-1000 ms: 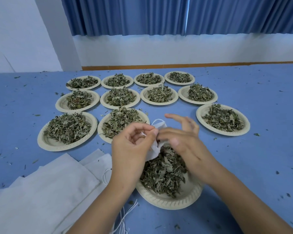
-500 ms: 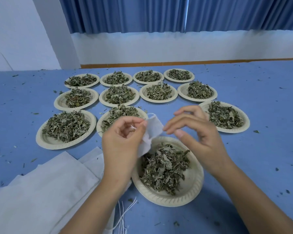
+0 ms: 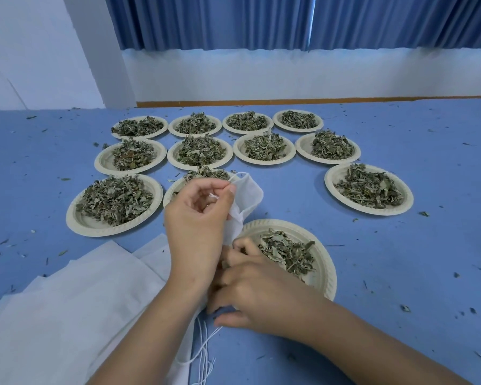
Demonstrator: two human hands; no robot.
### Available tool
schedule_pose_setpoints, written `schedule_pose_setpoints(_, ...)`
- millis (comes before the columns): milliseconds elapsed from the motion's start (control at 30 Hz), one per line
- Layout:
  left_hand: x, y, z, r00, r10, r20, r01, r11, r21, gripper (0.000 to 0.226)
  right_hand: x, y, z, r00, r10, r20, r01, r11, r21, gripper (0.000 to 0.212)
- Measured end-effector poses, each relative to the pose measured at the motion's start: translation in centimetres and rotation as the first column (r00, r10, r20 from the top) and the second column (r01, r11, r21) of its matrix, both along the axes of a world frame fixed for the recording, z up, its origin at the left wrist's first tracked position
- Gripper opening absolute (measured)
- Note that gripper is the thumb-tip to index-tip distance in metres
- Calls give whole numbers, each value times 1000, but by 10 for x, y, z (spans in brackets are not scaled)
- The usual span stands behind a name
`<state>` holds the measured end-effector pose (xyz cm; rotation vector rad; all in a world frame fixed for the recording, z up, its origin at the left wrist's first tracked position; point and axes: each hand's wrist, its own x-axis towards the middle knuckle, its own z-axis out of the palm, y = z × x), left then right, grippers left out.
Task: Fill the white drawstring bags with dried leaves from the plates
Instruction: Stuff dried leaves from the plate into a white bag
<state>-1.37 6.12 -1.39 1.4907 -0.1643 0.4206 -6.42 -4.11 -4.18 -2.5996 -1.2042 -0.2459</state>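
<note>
Since the bag (image 3: pixel 249 194) is thin floppy cloth that probably weighs next to nothing, it won't hold its own mouth open. I'd say the place to grab it is right at the top edge by the cord, which is where the left hand (image 3: pixel 197 220) has it. Thumb and fingers pinch the edge plus a bit of string, and the bag hangs just above and ahead of the right hand (image 3: pixel 264 290). That right hand is down on the left part of the plate (image 3: pixel 324 262) with its fingers curled into the leaves (image 3: pixel 286 251). It looks like it's gathering a clump, though I can't see how much it's got. The leaves look bone dry, light and crumbly, so my guess is that a hard squeeze makes dust and a sloppy grab rains bits onto the table (image 3: pixel 400 273), which already has crumbs everywhere. A loose handful dropped in with the mouth held wide seems the way. Spare bags (image 3: pixel 81 315) lie flat under and left of the left forearm, with their strings (image 3: pixel 206 343) trailing out between the wrists. More plates (image 3: pixel 372 211) sit beyond both hands. No brands or writing that I can read; the bags and plates look plain.
</note>
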Motion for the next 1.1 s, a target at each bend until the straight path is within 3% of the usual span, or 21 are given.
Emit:
schedule_pose_setpoints(200, 9, 8, 3, 997, 17, -71, -25, 994, -105, 15, -1, 4, -1, 998, -51, -48, 48, 997, -58, 17)
schedule_pose_setpoints(333, 8, 6, 1, 998, 2, -61, -8, 996, -88, 17, 0, -1, 0, 999, -41, -34, 40, 998, -41, 14)
schedule_pose_setpoints(433, 9, 4, -1, 999, -7, -50, 2, 996, -93, 17, 1, -19, 14, 989, -97, -109, 115, 977, 178, 7)
schedule_pose_setpoints(533, 10, 4, -2, 998, -8, -60, 2, 995, -99, 17, 4, -40, 27, 971, -181, -156, 232, 870, 436, 9)
schedule_pose_setpoints(600, 11, 4, -3, 998, -6, -64, 0, 995, -97, 18, 4, -41, 27, 961, -140, -238, 245, 830, 501, 10)
schedule_pose_setpoints(733, 10, 5, -3, 998, -7, -69, 1, 996, -88, 15, 1, -22, 11, 926, -11, -378, 163, 914, 373, 7)
schedule_pose_setpoints(867, 10, 5, -2, 998, 0, -70, -5, 997, -80, 16, 3, -21, 12, 915, -29, -403, 165, 936, 310, 6)
schedule_pose_setpoints(933, 10, 5, -2, 997, -3, -79, -4, 996, -87, 15, 7, -33, 20, 916, -144, -374, 297, 870, 394, 9)
schedule_pose_setpoints(1000, 11, 6, -2, 997, -6, -82, -1, 996, -90, 14, 16, -57, 27, 855, -424, -299, 517, 739, 432, 13)
schedule_pose_setpoints(1100, 11, 7, -3, 997, -10, -78, 3, 996, -85, 14, 28, -101, 25, 542, -809, -227, 835, 487, 256, 2)
